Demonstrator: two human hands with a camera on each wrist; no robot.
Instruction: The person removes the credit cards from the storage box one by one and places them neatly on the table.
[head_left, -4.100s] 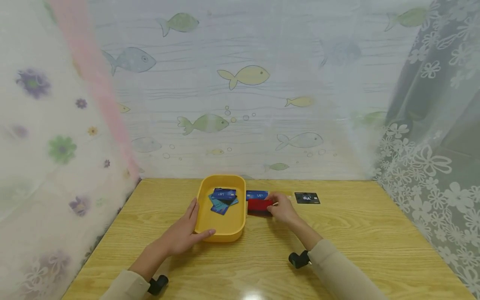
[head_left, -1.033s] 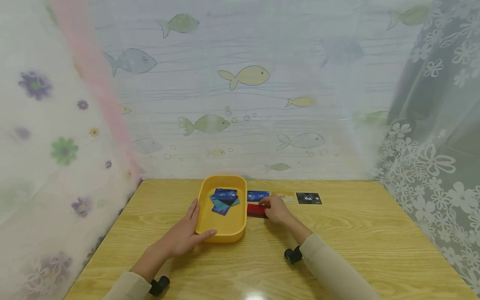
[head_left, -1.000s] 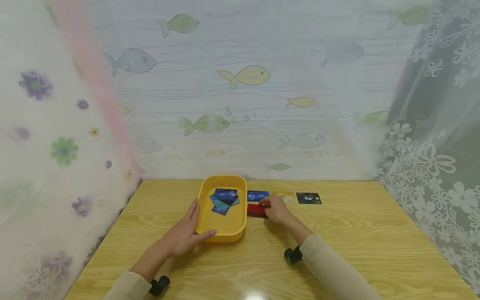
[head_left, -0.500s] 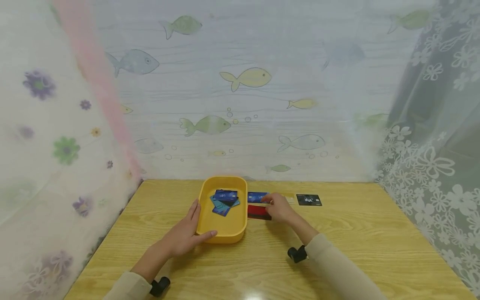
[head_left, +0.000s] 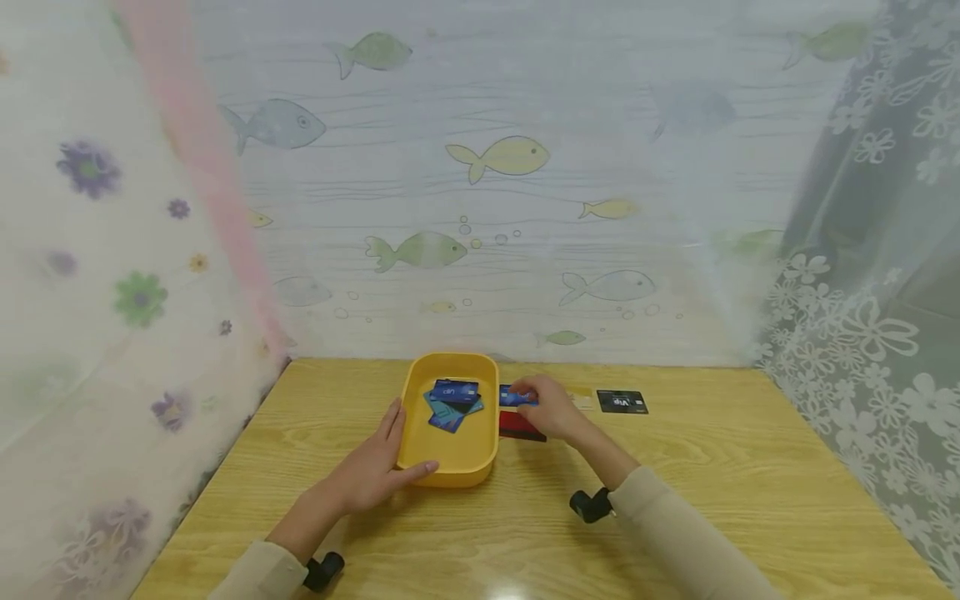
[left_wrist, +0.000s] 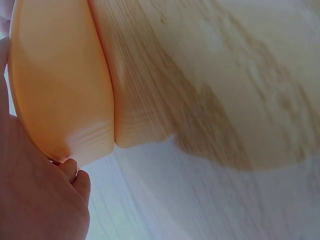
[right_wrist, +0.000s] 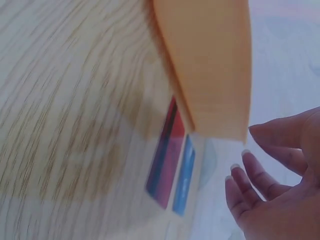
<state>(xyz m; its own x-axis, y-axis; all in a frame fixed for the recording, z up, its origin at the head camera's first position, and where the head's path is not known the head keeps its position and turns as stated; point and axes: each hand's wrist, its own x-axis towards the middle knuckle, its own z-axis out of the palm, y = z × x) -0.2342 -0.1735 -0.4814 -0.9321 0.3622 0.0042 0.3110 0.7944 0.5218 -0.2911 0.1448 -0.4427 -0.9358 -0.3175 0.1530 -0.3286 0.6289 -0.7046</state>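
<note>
My left hand [head_left: 365,472] grips the yellow tray [head_left: 411,475] at its near left corner, the thumb over the near rim and the fingers along the left side. Several blue, teal and dark cards [head_left: 454,392] lie overlapping inside the tray. My right hand [head_left: 557,410] hovers just right of the tray, its fingers loosely bent with nothing between them, as the right wrist view shows. Under it a red card [head_left: 517,425] with a dark stripe lies flat against the tray's right side. Behind that is a blue card [head_left: 507,395], partly covered by the fingers in the head view.
A gold card [head_left: 582,398] and a black card [head_left: 622,402] continue the row to the right on the wooden table [head_left: 720,467]. A fish-patterned curtain [head_left: 450,317] hangs along the back edge, with patterned sheets at both sides.
The red card, tilted up in my right hand at first, now lies flat on the table. My right hand has let go and moved back over the blue card. The left hand keeps its place.
</note>
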